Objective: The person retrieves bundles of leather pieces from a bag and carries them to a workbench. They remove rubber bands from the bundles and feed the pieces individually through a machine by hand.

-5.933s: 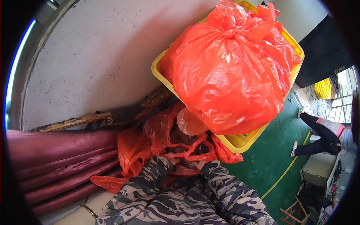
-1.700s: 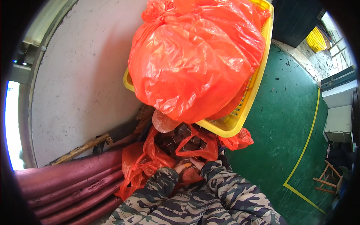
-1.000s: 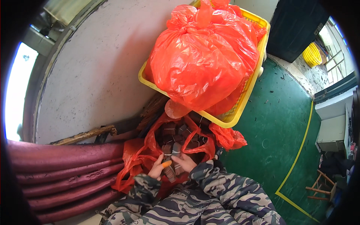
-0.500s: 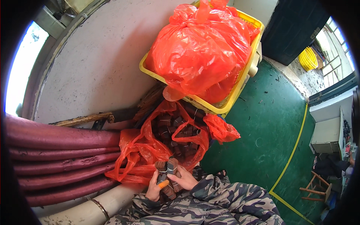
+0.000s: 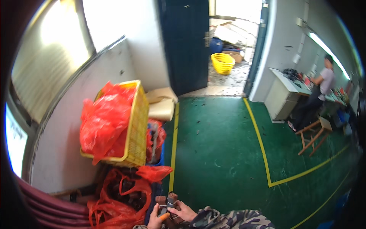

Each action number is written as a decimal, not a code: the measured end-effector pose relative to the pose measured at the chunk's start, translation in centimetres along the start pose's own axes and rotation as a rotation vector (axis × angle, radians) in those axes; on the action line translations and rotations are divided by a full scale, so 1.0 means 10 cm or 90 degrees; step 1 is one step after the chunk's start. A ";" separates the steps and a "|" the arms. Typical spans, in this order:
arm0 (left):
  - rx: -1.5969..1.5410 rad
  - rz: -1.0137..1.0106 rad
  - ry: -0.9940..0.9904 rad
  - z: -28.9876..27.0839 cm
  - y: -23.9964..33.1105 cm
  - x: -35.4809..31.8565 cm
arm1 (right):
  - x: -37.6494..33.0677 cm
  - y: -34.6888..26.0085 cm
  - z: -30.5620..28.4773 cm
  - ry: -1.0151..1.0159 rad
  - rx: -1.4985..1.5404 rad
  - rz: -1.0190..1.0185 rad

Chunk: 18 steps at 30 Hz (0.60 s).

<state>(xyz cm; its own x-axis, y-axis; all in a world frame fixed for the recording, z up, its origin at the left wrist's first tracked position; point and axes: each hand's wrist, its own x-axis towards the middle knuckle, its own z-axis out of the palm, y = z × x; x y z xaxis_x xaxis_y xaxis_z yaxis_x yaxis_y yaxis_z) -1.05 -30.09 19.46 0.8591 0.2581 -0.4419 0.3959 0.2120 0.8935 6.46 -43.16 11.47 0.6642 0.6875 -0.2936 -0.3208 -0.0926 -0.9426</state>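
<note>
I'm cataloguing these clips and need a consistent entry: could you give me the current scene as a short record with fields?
Left hand: holding brown bundles; orange covering on one digit
Right hand: holding the same bundles from the other side
Beside the hands: open red bag, to their left
Beyond that bag: yellow crate with red plastic in it
Floor: green, yellow lines
Background: dark blue door, open; co-worker by a wooden stool

The crate (image 5: 139, 133) holds a bag (image 5: 108, 124). Before it are bundles (image 5: 172, 197); behind it, a door (image 5: 185, 49); right of it, a stool (image 5: 325, 123).
</note>
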 end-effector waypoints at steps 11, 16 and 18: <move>0.076 -0.077 -0.578 2.23 -0.21 0.93 | -1.29 0.40 -1.66 0.515 0.223 -0.065; 0.076 -0.117 -0.817 3.58 -0.38 1.24 | -1.78 0.51 -2.46 0.754 0.257 -0.093; 0.084 -0.147 -0.863 4.10 -0.45 1.28 | -2.11 0.37 -2.79 0.713 0.300 -0.096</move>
<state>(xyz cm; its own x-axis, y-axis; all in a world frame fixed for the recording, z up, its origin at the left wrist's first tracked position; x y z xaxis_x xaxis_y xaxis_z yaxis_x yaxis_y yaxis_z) 21.47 -66.33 13.09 0.3820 -0.8963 -0.2251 0.5333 0.0149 0.8458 10.14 -78.12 9.71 0.8554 -0.3520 -0.3799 -0.2488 0.3639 -0.8976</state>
